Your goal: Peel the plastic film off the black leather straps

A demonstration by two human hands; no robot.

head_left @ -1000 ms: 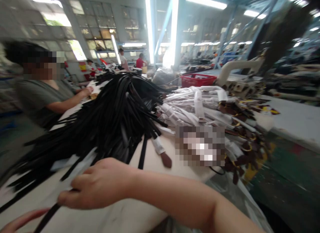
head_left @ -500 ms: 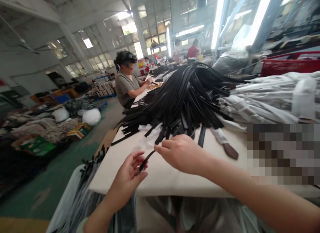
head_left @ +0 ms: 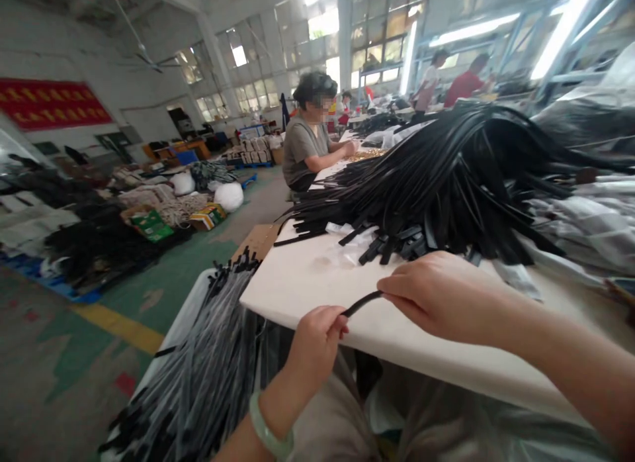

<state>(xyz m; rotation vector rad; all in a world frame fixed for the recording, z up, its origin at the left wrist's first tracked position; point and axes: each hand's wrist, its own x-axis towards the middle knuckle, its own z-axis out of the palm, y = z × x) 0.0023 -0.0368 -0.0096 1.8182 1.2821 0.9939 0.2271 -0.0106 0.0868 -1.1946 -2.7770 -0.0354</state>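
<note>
While the left hand (head_left: pixel 315 346) and right hand (head_left: pixel 446 296) were apart, each pinched one end of what seemed a thin black leather strap (head_left: pixel 361 303), held just above the worktop (head_left: pixel 317 283), near a heaped pile of straps (head_left: pixel 446 184).

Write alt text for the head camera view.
The left hand and right hand pinch a narrow black strap over a white table, beside a heaped pile of black straps. A seated co-worker works farther along in a factory hall.
</note>
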